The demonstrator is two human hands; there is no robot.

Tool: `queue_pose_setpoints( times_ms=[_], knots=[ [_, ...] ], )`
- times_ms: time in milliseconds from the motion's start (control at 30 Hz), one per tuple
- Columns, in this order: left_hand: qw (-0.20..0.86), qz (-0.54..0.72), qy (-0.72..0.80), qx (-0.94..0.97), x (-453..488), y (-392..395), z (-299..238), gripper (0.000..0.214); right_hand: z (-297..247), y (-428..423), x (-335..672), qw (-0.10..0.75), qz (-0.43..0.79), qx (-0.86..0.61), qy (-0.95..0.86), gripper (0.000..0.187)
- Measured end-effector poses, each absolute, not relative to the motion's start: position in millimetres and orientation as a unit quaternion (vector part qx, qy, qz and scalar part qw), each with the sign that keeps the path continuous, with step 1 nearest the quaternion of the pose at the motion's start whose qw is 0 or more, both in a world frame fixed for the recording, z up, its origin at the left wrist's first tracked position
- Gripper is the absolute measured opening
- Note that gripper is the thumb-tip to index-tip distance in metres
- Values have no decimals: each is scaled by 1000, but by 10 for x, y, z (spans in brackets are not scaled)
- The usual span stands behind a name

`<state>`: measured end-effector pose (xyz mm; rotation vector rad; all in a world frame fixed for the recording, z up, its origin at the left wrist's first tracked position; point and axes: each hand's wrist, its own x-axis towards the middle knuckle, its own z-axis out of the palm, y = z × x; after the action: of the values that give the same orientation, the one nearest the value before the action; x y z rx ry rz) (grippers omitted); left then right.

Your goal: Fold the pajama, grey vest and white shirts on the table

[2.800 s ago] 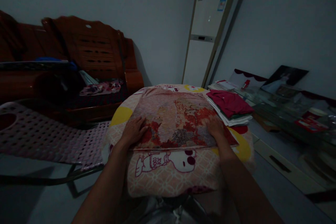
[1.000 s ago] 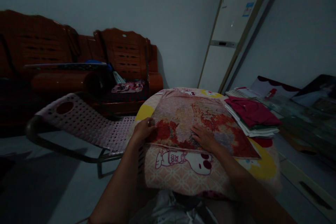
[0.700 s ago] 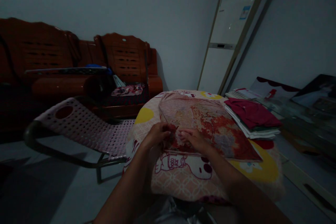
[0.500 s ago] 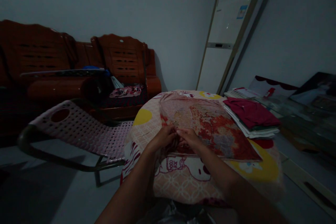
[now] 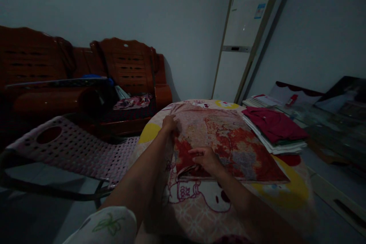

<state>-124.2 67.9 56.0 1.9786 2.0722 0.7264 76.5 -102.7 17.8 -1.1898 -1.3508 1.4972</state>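
spread flat on a pink cover [image 5: 197, 217] with dog pictures and yellow spots: a thin cloth [image 5: 228, 141] of red, pink and grey, with a small fold at the near left corner. at the left edge of the cloth, toward the far end, the left hand [image 5: 170, 123], with fingers bent down; too dim, can't tell if pinching. over the near left part, close to the fold, the right hand [image 5: 206, 159], with fingers half bent and a bit apart; can't tell if holding any cloth. on the left arm, a white sleeve [image 5: 108, 224] with a green drawing. just right of the cloth, a neat pile [image 5: 276, 126] of folded clothes, dark pink on top and white below. behind the pile, some papers [image 5: 263, 100]. farther right, a glass stand [image 5: 326, 122]. on the left side, near the cover, a pink woven chair [image 5: 77, 152]. past the chair, a shiny brown bench [image 5: 126, 59] with a flowery bundle [image 5: 133, 102] on the seat. at the back, a tall white air conditioner [image 5: 232, 72] with a blue sticker [image 5: 259, 10].
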Motion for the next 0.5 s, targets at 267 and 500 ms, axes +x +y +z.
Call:
queue_pose_setpoints(
  times_ms=[267,500],
  knots=[
    [148,263,741,600,-1374,1252,441,41,224,-1056,745,365,590,-503,-515,28],
    [181,289,749,568,-1425,1449,455,30,282,-1129,760,355,563,-500,-554,35]
  ],
)
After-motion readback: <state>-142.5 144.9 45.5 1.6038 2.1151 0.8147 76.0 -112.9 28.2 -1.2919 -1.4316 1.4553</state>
